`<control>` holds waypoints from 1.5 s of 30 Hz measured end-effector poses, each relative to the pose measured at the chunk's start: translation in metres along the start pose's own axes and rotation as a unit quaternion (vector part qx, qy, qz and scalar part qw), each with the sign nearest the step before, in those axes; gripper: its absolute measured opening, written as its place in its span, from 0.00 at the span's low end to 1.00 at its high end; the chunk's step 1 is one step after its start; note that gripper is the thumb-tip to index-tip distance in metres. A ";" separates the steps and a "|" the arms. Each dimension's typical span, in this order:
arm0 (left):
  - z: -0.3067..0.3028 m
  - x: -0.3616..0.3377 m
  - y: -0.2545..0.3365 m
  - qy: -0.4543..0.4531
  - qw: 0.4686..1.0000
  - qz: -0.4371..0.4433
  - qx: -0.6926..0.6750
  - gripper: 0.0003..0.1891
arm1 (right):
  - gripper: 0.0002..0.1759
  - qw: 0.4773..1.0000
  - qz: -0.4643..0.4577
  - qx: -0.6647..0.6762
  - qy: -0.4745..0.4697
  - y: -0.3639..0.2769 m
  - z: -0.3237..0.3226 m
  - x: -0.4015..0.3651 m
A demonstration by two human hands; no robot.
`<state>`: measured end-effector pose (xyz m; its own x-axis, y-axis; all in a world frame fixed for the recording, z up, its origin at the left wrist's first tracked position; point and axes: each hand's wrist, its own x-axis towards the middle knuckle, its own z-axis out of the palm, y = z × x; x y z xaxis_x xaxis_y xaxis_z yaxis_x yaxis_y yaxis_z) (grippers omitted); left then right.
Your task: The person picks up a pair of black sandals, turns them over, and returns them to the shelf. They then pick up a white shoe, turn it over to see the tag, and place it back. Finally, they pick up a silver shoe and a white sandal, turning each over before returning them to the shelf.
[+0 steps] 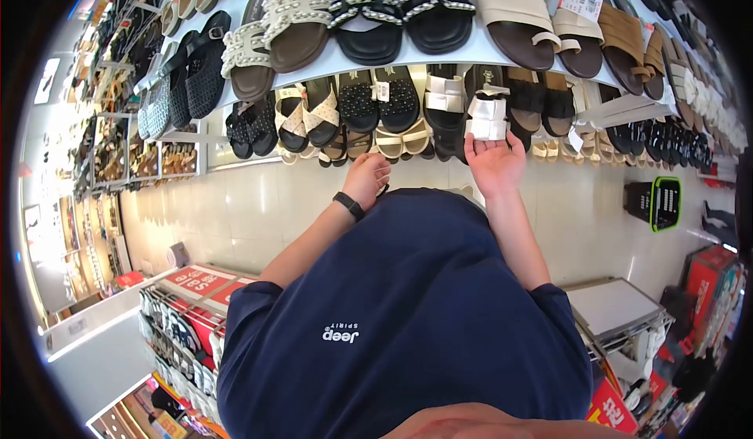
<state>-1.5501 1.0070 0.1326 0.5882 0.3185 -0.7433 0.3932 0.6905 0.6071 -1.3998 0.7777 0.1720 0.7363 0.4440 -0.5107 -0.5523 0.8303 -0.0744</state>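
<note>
My right hand [496,165] is palm up under the lower shelf's edge, its fingers and thumb around the toe end of a white sandal [487,117] with wide straps. A matching white sandal [445,94] stands just to the left on the same shelf. My left hand [369,177], with a dark watch [349,205] on the wrist, hangs in front of the lower rows with its fingers loosely curled. I see nothing held in it. Nearest to it are black studded slides [359,102] and beige slides [402,139].
Above, the upper shelf [306,73] carries several pairs of sandals and sticks out toward me. A black basket with a green rim [667,204] stands on the floor at the right. Behind me are a shoe rack [176,329] at the left and a grey-topped stand [616,307] at the right.
</note>
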 end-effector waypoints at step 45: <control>0.044 -0.046 0.001 -0.197 0.916 0.322 -0.132 0.37 | 0.06 0.793 0.000 -0.590 -0.152 0.030 0.061 -0.060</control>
<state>-1.5452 0.9647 0.1799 0.8680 0.4924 -0.0634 -0.2796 0.5903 0.7572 -1.4363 0.7971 0.2526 0.6978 0.6536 -0.2930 -0.4001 0.0164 -0.9163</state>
